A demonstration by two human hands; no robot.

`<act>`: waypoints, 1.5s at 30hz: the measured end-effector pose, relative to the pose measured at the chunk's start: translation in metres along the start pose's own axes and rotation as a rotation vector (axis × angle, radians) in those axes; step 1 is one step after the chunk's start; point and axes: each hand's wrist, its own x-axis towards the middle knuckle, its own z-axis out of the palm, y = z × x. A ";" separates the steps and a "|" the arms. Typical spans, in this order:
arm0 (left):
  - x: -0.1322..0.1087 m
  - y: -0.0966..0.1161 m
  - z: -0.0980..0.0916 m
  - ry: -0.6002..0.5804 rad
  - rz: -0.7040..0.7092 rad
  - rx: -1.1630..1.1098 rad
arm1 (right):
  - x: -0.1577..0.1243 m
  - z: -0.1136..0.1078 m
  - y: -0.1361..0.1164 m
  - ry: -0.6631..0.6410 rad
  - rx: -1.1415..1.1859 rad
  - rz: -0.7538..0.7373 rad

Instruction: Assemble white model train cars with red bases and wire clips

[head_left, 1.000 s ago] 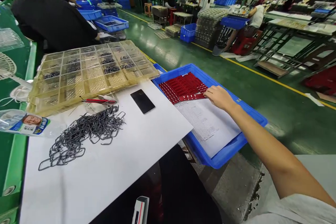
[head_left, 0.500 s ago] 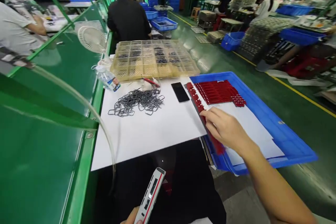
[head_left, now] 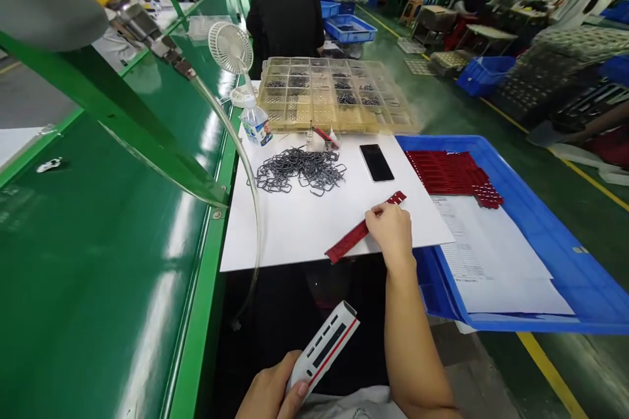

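Note:
Low at the front, my left hand grips a white rectangular housing with dark slots and a red stripe along one edge. Over the white board, my right hand pinches a flat red perforated strip near its middle. That strip lies slanted, its lower end close to the board's front edge. Behind it is a loose pile of dark bent wire clips. A black phone rests to the right of the pile.
A blue tray on the right holds stacked red strips and printed paper. At the back stand a compartment box, a bottle and a white fan. A clear hose hangs at left. A person sits ahead.
My right hand has brought the red strip leftward from the tray's edge over the white board, turning it. The left hand has raised the white housing further into view. The camera view has shifted.

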 end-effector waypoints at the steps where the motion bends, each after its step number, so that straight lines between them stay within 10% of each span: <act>1: 0.000 -0.002 0.000 -0.005 0.028 0.013 | 0.001 0.004 -0.003 -0.011 0.002 -0.002; 5: -0.003 -0.011 0.000 0.019 0.054 0.066 | 0.002 0.007 -0.001 -0.102 0.042 -0.062; 12: -0.003 -0.012 -0.006 0.146 -0.017 0.286 | 0.009 0.000 0.040 0.028 -0.125 -0.684; 24: 0.002 0.007 -0.016 0.307 0.115 0.650 | 0.004 0.026 0.036 0.044 0.106 -0.844; 31: 0.039 0.060 -0.048 0.367 0.345 0.875 | -0.049 -0.034 0.053 -0.535 0.518 -1.118; 40: 0.110 0.108 -0.113 0.369 0.436 0.799 | 0.021 -0.057 0.134 -0.091 0.716 -0.740; 45: 0.141 0.113 -0.130 0.425 0.363 0.734 | 0.070 -0.034 0.149 -0.192 0.800 -0.662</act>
